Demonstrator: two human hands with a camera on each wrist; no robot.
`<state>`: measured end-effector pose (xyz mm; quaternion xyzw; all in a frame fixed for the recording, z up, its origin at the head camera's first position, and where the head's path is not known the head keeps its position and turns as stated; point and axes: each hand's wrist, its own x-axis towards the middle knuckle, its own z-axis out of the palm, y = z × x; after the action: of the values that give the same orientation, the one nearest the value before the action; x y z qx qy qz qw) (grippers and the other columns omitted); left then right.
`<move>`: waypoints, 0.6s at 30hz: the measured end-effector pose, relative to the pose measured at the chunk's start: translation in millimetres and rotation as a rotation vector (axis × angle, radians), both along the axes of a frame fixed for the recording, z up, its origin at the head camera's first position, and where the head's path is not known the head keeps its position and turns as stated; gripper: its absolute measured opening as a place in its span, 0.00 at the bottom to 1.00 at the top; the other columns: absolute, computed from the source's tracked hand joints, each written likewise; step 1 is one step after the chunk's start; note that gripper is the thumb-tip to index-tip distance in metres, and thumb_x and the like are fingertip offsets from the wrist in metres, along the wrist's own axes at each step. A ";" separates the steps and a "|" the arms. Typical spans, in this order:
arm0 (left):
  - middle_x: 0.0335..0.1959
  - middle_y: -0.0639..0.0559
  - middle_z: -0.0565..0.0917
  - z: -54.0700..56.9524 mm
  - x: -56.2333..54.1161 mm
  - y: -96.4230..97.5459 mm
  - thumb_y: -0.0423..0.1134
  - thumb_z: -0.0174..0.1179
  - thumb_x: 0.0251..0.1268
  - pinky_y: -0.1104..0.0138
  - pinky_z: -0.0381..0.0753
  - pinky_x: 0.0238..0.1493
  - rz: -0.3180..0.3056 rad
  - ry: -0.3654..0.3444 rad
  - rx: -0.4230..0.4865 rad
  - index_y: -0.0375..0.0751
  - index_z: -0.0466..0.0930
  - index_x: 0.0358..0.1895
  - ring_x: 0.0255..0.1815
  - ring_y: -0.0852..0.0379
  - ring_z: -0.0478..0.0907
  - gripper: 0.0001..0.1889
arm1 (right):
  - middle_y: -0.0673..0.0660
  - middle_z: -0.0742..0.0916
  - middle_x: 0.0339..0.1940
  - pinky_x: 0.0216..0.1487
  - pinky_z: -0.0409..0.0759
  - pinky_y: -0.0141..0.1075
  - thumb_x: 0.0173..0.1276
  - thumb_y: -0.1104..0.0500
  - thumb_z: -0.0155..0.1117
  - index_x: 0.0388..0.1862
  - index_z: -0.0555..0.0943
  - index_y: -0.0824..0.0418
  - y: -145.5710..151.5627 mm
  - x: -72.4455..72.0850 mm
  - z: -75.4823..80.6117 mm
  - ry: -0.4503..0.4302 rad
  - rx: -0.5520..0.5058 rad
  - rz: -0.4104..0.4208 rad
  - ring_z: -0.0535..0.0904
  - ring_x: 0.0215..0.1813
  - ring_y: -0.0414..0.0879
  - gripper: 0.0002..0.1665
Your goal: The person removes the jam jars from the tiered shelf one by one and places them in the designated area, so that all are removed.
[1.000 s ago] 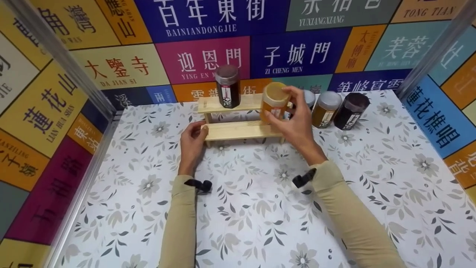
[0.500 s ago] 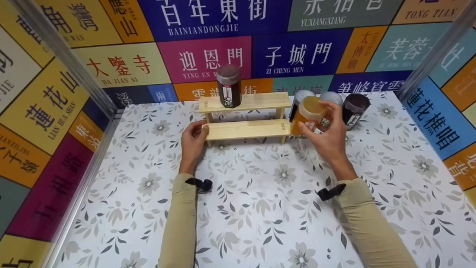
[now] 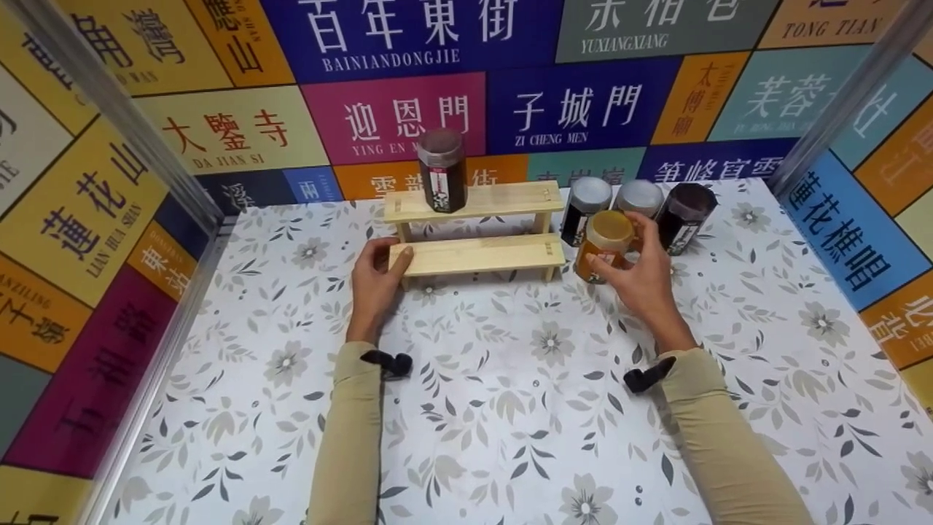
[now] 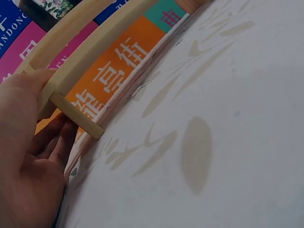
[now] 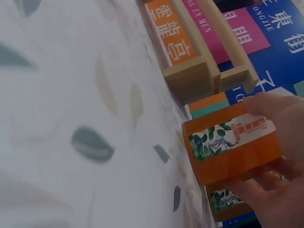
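Note:
My left hand (image 3: 375, 281) grips the left end of a two-tier wooden rack (image 3: 477, 255), thumb on the lower step. In the left wrist view, fingers curl behind the rack's leg (image 4: 78, 116). On the upper step a dark jar (image 3: 446, 179) with a white label stands upright. My right hand (image 3: 647, 273) holds a honey-coloured jar (image 3: 599, 244) with a yellow lid, just right of the rack and low over the tablecloth. The right wrist view shows this jar's orange side and leafy label (image 5: 213, 142), thumb and fingers around it.
Right of the rack, behind the held jar, stand a jar with a pale lid (image 3: 587, 200), another pale-lidded jar (image 3: 640, 195) partly hidden, and a dark-lidded jar (image 3: 685, 219). A floral cloth (image 3: 474, 408) covers the table. A panel wall (image 3: 408, 109) rises directly behind.
The honey-coloured jar has moved in my right hand from over the rack's right end to the right, then down towards the cloth. My left hand stays on the rack.

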<state>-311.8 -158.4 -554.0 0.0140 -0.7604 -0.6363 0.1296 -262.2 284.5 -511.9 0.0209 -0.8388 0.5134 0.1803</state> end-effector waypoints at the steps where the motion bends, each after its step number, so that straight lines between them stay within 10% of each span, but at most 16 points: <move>1: 0.63 0.46 0.85 -0.2 0.0 0.1 0.50 0.73 0.73 0.59 0.78 0.75 -0.003 0.000 0.006 0.44 0.83 0.61 0.68 0.53 0.82 0.22 | 0.57 0.80 0.72 0.60 0.87 0.47 0.64 0.57 0.84 0.84 0.64 0.48 0.2 -0.6 -0.7 -0.008 0.007 -0.002 0.80 0.66 0.54 0.54; 18: 0.63 0.40 0.86 5.8 2.3 2.8 0.41 0.70 0.76 0.55 0.77 0.77 -0.006 -0.024 0.060 0.37 0.80 0.63 0.68 0.48 0.82 0.20 | 0.58 0.81 0.72 0.58 0.86 0.44 0.67 0.53 0.83 0.86 0.62 0.44 0.4 -5.1 3.1 -0.048 0.045 0.003 0.79 0.69 0.53 0.55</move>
<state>-309.6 -155.6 -548.2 0.0232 -0.7425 -0.6590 0.1182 -267.3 285.0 -508.8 0.0137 -0.8542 0.4949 0.1586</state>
